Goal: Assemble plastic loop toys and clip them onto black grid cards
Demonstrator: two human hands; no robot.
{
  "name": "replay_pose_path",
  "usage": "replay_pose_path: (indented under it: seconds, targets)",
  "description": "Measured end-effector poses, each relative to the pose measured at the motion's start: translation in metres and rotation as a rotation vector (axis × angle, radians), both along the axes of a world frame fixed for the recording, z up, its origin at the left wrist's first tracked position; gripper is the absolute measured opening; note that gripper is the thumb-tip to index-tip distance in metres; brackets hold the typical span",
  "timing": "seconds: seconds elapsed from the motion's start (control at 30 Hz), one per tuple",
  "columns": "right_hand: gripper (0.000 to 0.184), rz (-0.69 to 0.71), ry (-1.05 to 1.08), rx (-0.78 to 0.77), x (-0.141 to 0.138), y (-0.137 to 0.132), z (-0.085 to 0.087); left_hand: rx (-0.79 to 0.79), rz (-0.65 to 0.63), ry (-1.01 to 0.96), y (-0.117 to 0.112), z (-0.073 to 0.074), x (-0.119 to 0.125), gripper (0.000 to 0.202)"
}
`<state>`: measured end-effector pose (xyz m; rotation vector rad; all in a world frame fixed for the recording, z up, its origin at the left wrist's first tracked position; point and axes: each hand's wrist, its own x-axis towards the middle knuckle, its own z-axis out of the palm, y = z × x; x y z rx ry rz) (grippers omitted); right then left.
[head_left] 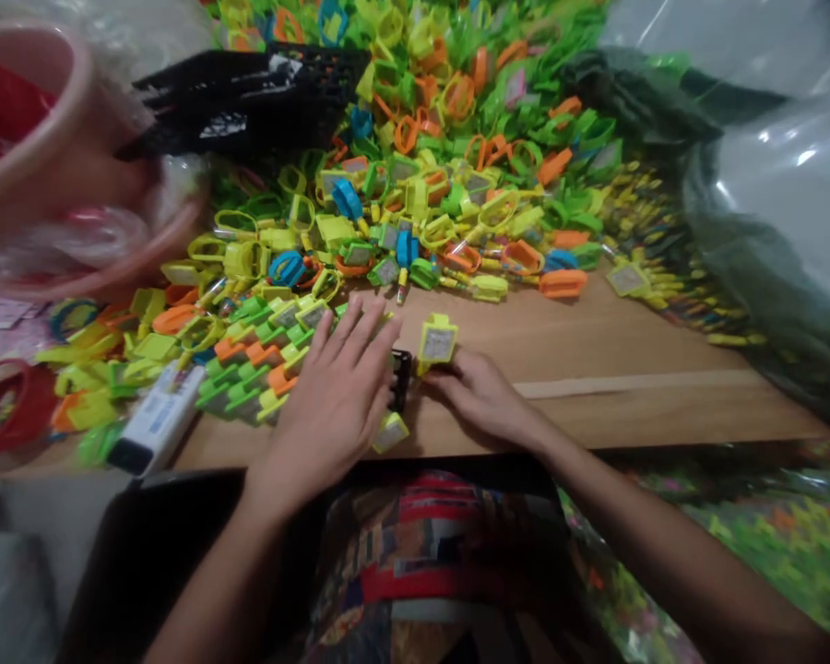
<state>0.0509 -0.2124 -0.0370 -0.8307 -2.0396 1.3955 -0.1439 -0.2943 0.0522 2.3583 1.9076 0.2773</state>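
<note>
A bright yellow plastic piece with a square, pale grey face (438, 341) stands nearly upright, tilted slightly, its face toward the viewer and a short yellow tab on top. It sits between ten and eleven o'clock from the right hand (482, 389), over the brown wooden tabletop (629, 350). The right hand pinches it by its lower edge, the wrist low and the forearm running off toward four o'clock.

At nine o'clock from it, the left hand (338, 392) lies palm down, its fingers extended and slightly spread toward one o'clock; whether it presses on anything beneath cannot be told. From the left hand, tight rows of green, orange and yellow plastic pieces (243, 371) show between nine and ten o'clock, a black plastic tray (401, 380) peeks out at three, and a loose yellow piece with a grey face (391, 432) lies at four.
</note>
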Motion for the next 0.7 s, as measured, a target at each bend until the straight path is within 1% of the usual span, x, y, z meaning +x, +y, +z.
replay_pose_path:
  seconds: [0.07,0.13,0.3,0.37,0.43,0.53,0.6,0.67,0.7]
  targets:
    - [0.014,0.050,0.024,-0.013,-0.008,-0.012,-0.006,-0.010,-0.003,0.008,0.001,0.000,0.001,0.054]
    - [0.017,0.084,0.020,0.027,-0.013,-0.019,-0.014,-0.011,-0.006,0.013,0.001,-0.001,0.001,0.055]
    - [0.024,0.116,0.017,0.296,-0.011,-0.024,-0.031,0.004,-0.012,0.018,0.001,-0.003,-0.001,0.054]
    - [0.026,0.139,0.031,0.359,-0.011,-0.025,-0.036,-0.003,-0.006,0.004,0.001,-0.001,-0.002,0.053]
    - [0.031,0.163,0.031,0.385,-0.014,-0.028,-0.038,-0.028,-0.011,-0.013,0.001,0.002,-0.001,0.054]
    - [0.039,0.234,-0.016,0.388,-0.018,-0.030,-0.036,-0.041,-0.014,-0.002,0.004,0.004,0.005,0.062]
    - [0.042,0.297,-0.049,0.369,-0.017,-0.025,-0.029,-0.005,0.023,0.042,0.006,0.003,0.011,0.061]
    - [0.037,0.327,-0.081,0.340,-0.013,-0.013,-0.016,0.041,0.056,0.088,0.007,-0.001,0.015,0.056]
    - [0.032,0.293,-0.099,0.330,-0.009,-0.005,-0.009,0.059,0.060,0.106,0.008,-0.003,0.016,0.055]
